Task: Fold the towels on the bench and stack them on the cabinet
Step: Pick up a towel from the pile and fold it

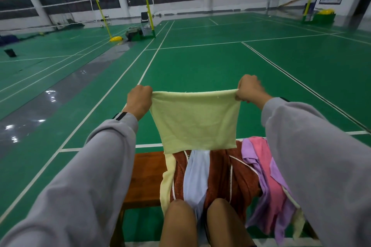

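Green court floor [200,62] is spread out behind everything. A pale green towel [194,122] is held up in the air and pulled flat. Its top left corner is pinched by the left hand [139,99] and its top right corner by the right hand [250,88]; the hands are set well apart. Its bottom edge is hung just over the pile on the bench [144,176]. In that pile a brown towel [218,172], a white towel [195,174], a pink towel [269,170] and a purple towel [251,154] are lumped together, not folded, toward the right end. If a corner is let slip, the towel could be dropped on the pile or the floor. The bench's right end is hidden by a sleeve [321,166], and no cabinet can be seen.
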